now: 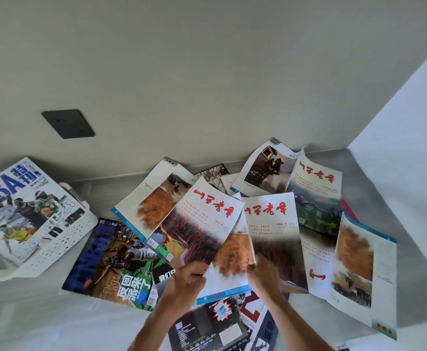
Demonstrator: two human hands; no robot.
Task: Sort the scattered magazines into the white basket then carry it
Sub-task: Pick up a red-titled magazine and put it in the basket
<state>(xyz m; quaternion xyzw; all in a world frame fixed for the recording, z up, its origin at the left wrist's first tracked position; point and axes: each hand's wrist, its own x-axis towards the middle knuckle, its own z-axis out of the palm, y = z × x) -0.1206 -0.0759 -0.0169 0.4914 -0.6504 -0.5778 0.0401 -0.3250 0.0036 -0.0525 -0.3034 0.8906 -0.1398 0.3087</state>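
Several magazines lie scattered over a grey surface (pixel 42 312). My left hand (pixel 184 279) and my right hand (pixel 264 274) both grip the near end of an open magazine (pixel 202 224) with red calligraphy on a white cover, lifted in the middle of the pile. A white perforated basket (pixel 63 244) stands at the left with an NBA magazine (pixel 17 206) sticking out of its top. A second NBA magazine (pixel 113 262) lies flat between the basket and my hands. More red-title magazines (pixel 273 224) spread to the right.
A dark magazine (pixel 207 330) lies under my forearms at the near edge. A wall with a black socket plate (pixel 68 124) rises behind the surface. A white panel (pixel 410 110) closes the right side. An open magazine (pixel 364 269) rests against it.
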